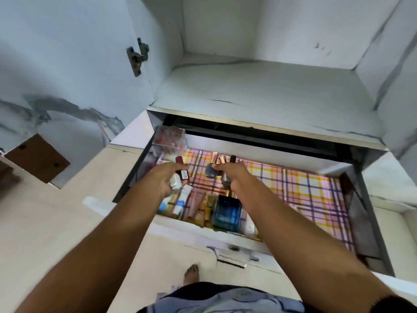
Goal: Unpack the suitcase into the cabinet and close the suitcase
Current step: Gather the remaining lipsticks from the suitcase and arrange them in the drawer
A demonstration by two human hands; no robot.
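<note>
Cabinet (259, 86): doors swung open, upper shelf bare, so nothing blocks the reach from above
Drawer (352, 199): pulled out under that shelf, lined with a plaid sheet; the right part of the liner lies free, likely the easiest place to set things
Suitcase: not in view, so how much remains to unpack cannot be told
Blue box (226, 213): at the near edge among packed tubes and cartons, crowding the space below both hands
Clear box (169, 138): far left corner, tilted, holding small reddish items
Left hand (167, 179): over the left part, fingers curled around a white bottle (176, 182) and a dark red carton (183, 171)
Right hand (232, 175): over the middle, closed on several small cosmetic items, a grey rounded one (211, 171) foremost
</note>
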